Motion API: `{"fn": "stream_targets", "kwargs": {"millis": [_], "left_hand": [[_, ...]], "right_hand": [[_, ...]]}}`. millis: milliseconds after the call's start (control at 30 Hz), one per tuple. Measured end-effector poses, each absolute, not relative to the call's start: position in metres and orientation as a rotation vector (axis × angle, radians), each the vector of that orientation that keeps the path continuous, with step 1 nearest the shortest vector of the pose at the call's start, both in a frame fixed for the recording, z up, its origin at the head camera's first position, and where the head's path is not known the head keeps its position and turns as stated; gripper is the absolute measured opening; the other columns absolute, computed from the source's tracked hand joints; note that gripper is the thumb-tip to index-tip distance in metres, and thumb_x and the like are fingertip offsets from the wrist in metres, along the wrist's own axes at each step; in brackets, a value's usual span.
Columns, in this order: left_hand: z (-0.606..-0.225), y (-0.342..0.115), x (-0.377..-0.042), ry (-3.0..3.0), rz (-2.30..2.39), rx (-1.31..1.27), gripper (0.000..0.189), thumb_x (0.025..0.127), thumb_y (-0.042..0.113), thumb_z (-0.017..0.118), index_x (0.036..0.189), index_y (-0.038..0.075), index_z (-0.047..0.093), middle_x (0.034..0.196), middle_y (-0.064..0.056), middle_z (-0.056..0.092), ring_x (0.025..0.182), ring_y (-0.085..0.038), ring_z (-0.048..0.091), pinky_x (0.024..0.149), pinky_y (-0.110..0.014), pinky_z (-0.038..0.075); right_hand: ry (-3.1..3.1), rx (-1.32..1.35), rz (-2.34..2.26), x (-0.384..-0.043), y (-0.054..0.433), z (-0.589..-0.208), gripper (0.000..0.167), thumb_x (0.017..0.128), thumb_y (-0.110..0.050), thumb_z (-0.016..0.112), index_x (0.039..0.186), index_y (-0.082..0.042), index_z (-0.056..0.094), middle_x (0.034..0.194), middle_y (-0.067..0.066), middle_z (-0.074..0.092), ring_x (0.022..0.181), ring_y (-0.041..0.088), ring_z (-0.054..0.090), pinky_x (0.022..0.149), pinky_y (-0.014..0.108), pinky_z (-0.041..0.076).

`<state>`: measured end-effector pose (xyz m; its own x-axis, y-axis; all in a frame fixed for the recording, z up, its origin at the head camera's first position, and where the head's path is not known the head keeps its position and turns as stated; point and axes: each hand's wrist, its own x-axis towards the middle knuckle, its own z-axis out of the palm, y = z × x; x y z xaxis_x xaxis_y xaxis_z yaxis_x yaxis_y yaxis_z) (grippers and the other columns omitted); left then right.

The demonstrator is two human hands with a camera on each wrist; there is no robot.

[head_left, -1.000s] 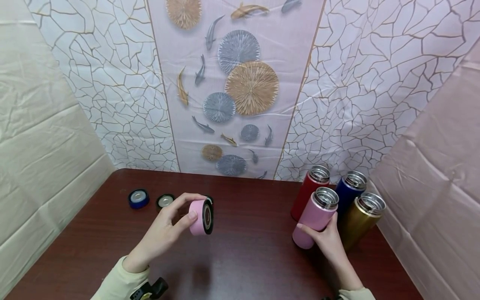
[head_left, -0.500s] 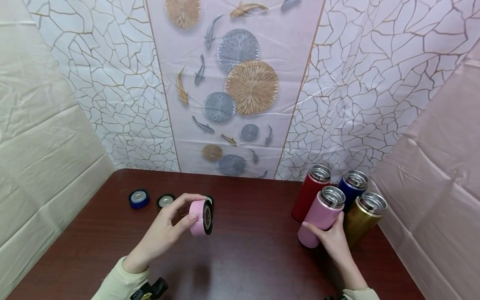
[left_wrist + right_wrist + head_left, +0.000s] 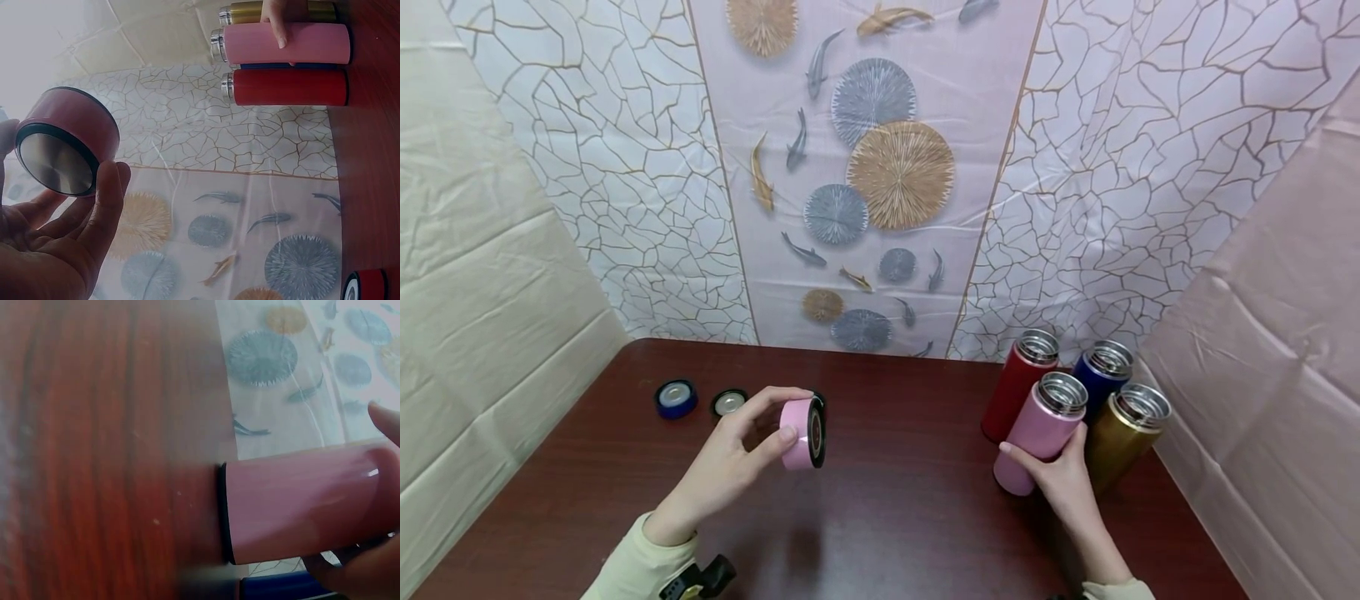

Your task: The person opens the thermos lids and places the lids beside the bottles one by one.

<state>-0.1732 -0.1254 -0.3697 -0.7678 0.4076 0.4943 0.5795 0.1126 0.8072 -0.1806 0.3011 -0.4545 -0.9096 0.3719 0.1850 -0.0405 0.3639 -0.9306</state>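
My left hand point(image 3: 722, 467) pinches a pink bottle lid point(image 3: 795, 435) between thumb and fingers, above the table. The lid is tipped sideways, its black-rimmed inner side facing right; a round metal disc point(image 3: 55, 159) shows on its other face in the left wrist view. On the right, my right hand point(image 3: 1063, 492) grips the lower part of a pink thermos bottle point(image 3: 1045, 425), which is upright with a bare steel mouth. In the right wrist view, the black base of the pink bottle point(image 3: 300, 506) is right at the tabletop.
A red bottle point(image 3: 1018, 392), a blue bottle point(image 3: 1097, 383) and a gold bottle point(image 3: 1123, 446), all lidless, stand close around the pink one. A blue lid point(image 3: 676, 400) and a dark-rimmed lid point(image 3: 728, 403) lie at left. A red lid point(image 3: 369, 286) shows in the left wrist view.
My right hand has shifted the pink bottle slightly right, closer to the gold and blue bottles. The left hand with the pink lid has stayed nearly still.
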Motion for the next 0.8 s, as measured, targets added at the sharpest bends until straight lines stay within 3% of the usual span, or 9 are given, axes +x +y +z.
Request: {"fn": "stream_targets", "kwargs": {"millis": [367,567,800], "left_hand": [[-0.368,-0.122,-0.174,-2.229,-1.785,-0.966,0.038,0.097,0.008,0.066,0.133,0.019,0.060,0.111,-0.006,0.068,0.093,-0.020,0.069,0.071,-0.034,0.058],[-0.369,-0.122,-0.175,-2.228,-1.783,-0.973,0.042,0.095,0.006,0.069,0.134,0.019,0.059,0.112,-0.006,0.069,0.094,-0.021,0.070,0.075,-0.033,0.058],[-0.370,-0.123,-0.176,-2.204,-1.806,-0.992,0.044,0.094,0.004,0.069,0.135,0.017,0.058,0.113,-0.008,0.069,0.094,-0.022,0.070,0.076,-0.032,0.058]], "right_hand": [[-1.962,-0.207,1.406,-0.168,0.287,-0.437,0.101,0.079,-0.002,0.085,0.156,-0.023,0.022,0.149,0.014,0.042,0.134,0.025,0.042,0.104,0.023,0.036],[-1.812,-0.070,1.347,-0.162,0.282,-0.421,0.096,0.078,0.010,0.080,0.154,-0.013,0.025,0.148,0.013,0.047,0.131,0.017,0.047,0.100,0.019,0.040],[-1.764,0.090,1.176,-0.152,0.268,-0.406,0.092,0.072,0.018,0.078,0.148,0.000,0.029,0.148,0.012,0.049,0.137,0.019,0.044,0.104,0.023,0.038]]}}
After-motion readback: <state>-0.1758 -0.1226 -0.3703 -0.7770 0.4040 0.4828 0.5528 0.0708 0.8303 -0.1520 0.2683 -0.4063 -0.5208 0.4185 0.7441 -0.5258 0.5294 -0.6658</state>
